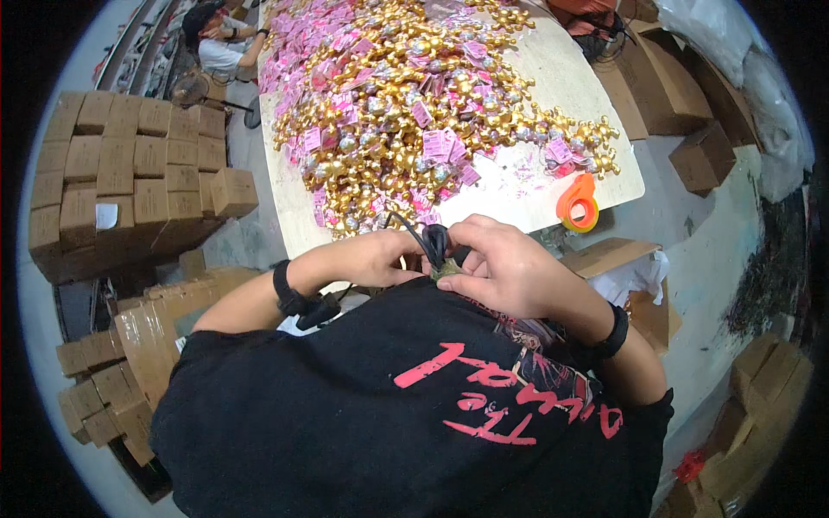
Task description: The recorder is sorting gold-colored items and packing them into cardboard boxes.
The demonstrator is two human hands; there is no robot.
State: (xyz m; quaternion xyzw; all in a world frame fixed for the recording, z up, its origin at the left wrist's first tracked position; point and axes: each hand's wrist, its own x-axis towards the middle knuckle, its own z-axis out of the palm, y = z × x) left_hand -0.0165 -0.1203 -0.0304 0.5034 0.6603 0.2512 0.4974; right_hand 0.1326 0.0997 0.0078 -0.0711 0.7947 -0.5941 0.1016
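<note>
the left hand and the right hand meet in front of the wearer's chest, just off the near edge of a pale table. between them is a black cable, bent into a loop, with one thin strand curving out to the left. at its near end sits a small greenish piece, too small to make out. the right thumb and curled fingers are closed on this piece. the left fingers curl in against the cable from the left; their tips are partly hidden, so whether they grip it i cannot tell. each wrist wears a black band, and a dark lump hangs just beside the left one.

beyond the hands, a broad heap of shiny gold figurines with pink tags covers much of the table, from its near left part to its far end. a ring-shaped orange tape holder rests at the near right corner, apart from the right hand. brown cartons are stacked to the left, and an open carton with white wrapping stands to the right, near the table. at the far left, another person in a dark cap is beside the table.
</note>
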